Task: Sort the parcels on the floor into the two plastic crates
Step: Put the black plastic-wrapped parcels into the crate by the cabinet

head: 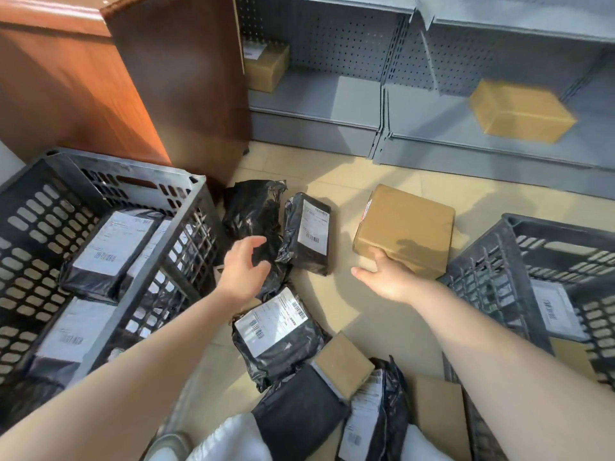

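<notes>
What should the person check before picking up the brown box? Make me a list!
1. Right hand on the brown box: ok, fingers touch its near edge.
2. Firm grip on the box: cannot tell, fingertips are hidden.
3. Left hand free: ok, open above a black bag, holding nothing.
4. Room in the right crate: ok, its floor shows beside one labelled parcel.
5. Room in the left crate: ok, black parcels cover only the bottom.
6. Path to the right crate: ok, nothing between box and crate.
</notes>
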A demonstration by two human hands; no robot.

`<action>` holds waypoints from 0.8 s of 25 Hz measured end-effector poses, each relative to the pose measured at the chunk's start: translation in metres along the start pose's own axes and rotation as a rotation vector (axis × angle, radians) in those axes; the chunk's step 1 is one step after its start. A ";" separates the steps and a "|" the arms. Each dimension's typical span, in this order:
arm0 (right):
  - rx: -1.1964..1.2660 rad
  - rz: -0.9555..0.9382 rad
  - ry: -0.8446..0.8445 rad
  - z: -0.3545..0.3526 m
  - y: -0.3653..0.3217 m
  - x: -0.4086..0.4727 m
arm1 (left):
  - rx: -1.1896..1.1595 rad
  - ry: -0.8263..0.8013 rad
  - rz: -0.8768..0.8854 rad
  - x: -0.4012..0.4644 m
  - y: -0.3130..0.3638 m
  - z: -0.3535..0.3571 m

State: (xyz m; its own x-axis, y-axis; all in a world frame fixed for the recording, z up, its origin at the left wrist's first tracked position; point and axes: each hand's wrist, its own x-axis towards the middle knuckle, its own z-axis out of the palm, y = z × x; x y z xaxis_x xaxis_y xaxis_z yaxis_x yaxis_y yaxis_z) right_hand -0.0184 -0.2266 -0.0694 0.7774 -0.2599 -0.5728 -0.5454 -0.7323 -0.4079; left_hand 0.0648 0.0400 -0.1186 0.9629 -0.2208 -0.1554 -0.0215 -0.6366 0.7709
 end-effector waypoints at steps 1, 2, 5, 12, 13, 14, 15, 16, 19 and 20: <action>-0.029 0.022 -0.053 0.002 0.015 0.002 | 0.037 -0.070 -0.044 -0.005 -0.009 0.016; -0.043 0.034 -0.104 0.006 0.027 0.002 | 0.072 -0.131 -0.084 -0.010 -0.018 0.029; -0.072 0.063 -0.240 0.023 0.062 0.002 | 0.199 -0.287 -0.199 -0.024 -0.042 0.056; -0.036 0.223 -0.565 0.061 0.114 -0.010 | 0.418 -0.501 -0.277 -0.056 -0.075 0.073; -0.014 0.236 -0.567 0.067 0.115 -0.012 | 0.440 -0.498 -0.265 -0.058 -0.075 0.074; 0.004 0.251 -0.571 0.074 0.114 -0.014 | 0.458 -0.492 -0.257 -0.059 -0.073 0.074; 0.014 0.272 -0.572 0.080 0.113 -0.015 | 0.469 -0.488 -0.254 -0.059 -0.073 0.075; 0.014 0.292 -0.558 0.086 0.113 -0.014 | 0.475 -0.489 -0.257 -0.059 -0.073 0.077; -0.114 0.313 -0.501 0.101 0.104 -0.010 | 0.471 -0.500 -0.270 -0.060 -0.072 0.079; -0.174 0.318 -0.491 0.105 0.101 -0.008 | 0.472 -0.512 -0.267 -0.060 -0.071 0.080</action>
State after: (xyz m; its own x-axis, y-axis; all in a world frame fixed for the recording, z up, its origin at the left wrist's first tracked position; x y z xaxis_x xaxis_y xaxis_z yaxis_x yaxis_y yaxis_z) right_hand -0.1129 -0.2327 -0.1804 0.3267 -0.1929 -0.9252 -0.6356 -0.7694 -0.0640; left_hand -0.0128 0.0390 -0.2134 0.7084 -0.2572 -0.6573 -0.0289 -0.9410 0.3371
